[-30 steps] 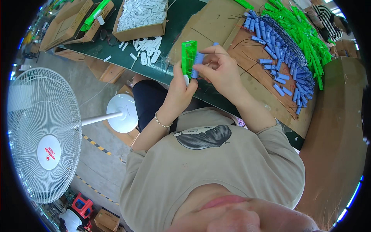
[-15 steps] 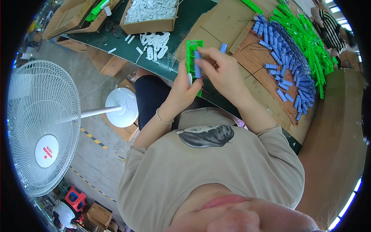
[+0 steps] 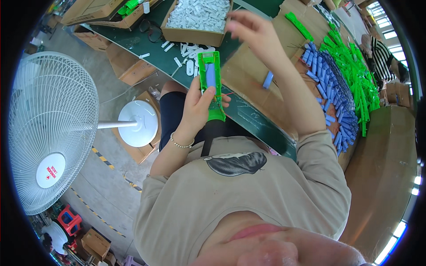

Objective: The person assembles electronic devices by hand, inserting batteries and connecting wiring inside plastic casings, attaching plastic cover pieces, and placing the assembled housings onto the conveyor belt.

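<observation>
The left hand (image 3: pixel 195 106) grips the green casing (image 3: pixel 217 79) at the worktop's (image 3: pixel 255 119) edge; it looks light, stiff and smooth, best held by its sides, clear of the red wire (image 3: pixel 226 94). The right hand (image 3: pixel 257 33) has its grip loosely curled, seemingly empty

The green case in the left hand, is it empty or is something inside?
Not empty: a blue cylinder lies lengthwise inside the green case, showing between its walls.

My left hand (image 3: pixel 197 106) has one green casing (image 3: pixel 217 80) with one blue cylinder (image 3: pixel 210 75) inside. One more blue cylinder (image 3: pixel 267 80) lies alone. I count also one fan (image 3: pixel 55 133) and one bracelet (image 3: pixel 182 145). Heaped cylinders (image 3: pixel 330 95), green parts (image 3: pixel 353 82), white pieces (image 3: pixel 199 15): too many for counting.
</observation>
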Demonstrator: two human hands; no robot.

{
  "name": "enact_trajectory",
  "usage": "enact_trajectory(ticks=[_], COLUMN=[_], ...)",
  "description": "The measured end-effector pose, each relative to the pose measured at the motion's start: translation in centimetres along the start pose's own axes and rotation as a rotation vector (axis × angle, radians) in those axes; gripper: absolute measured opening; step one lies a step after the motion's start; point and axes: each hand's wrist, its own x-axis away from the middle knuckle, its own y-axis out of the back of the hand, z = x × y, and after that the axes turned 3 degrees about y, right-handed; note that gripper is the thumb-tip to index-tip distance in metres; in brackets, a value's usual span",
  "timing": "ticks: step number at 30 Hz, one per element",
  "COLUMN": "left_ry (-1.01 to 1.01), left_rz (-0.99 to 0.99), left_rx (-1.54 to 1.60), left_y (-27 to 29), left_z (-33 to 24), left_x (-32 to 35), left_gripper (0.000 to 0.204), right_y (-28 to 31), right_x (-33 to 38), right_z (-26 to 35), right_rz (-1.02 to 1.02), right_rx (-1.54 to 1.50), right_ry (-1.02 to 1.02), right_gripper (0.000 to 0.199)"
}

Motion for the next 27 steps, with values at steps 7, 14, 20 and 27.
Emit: enact_trajectory(ticks=[7,14,20,27], left_ry=[-0.006,0.012,0.025,0.002], left_rz=[-0.106,-0.133,-0.112,-0.175], left_rx=[0.022,-0.001,-0.042,-0.006], left_y=[2.3,4.1,4.0,3.3], left_z=[-0.3,0.1,0.3,0.1], left_x=[0.5,0.5,-0.5,-0.7], left_gripper=[0.033,0.037,0.037,0.035], right_y=[-2.3,-2.6,-2.8,-1.3], right_x=[-12.1,-14.5,-14.2,-13.1], right_z=[-10.5,-13.0,-10.9,-9.4], right_rz=[0.24,0.391,0.536,0.068], right_rx=[0.912,0.99,1.195,0.799], right_ry=[0.036,0.13,0.254,0.319], right_gripper=[0.02,0.019,0.019,0.014])
